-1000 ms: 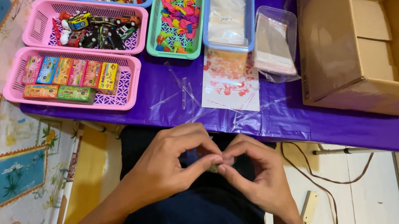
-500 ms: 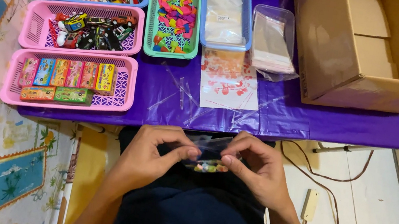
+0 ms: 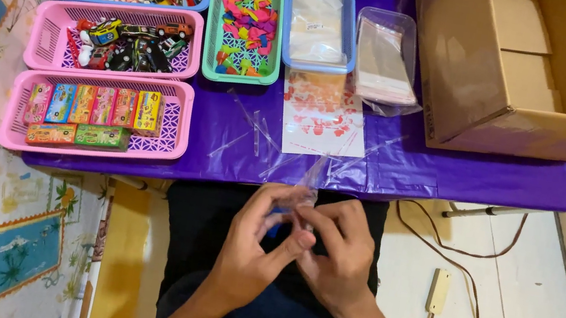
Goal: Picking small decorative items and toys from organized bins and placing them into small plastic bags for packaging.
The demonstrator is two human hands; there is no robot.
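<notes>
Over the lap, just short of the table's near edge, the left hand [image 3: 253, 254] and right hand [image 3: 336, 256] meet, fingertips pinching a small clear bag [image 3: 302, 189] between them; its top sticks up in front of the purple tablecloth [image 3: 226, 134]. Bare cloth lies beyond the hands, with a printed sheet [image 3: 321, 115] on it. Farther left sit pink baskets [image 3: 170, 144] of small boxes and toy cars; an open cardboard box [image 3: 465, 75] stands on the right.
</notes>
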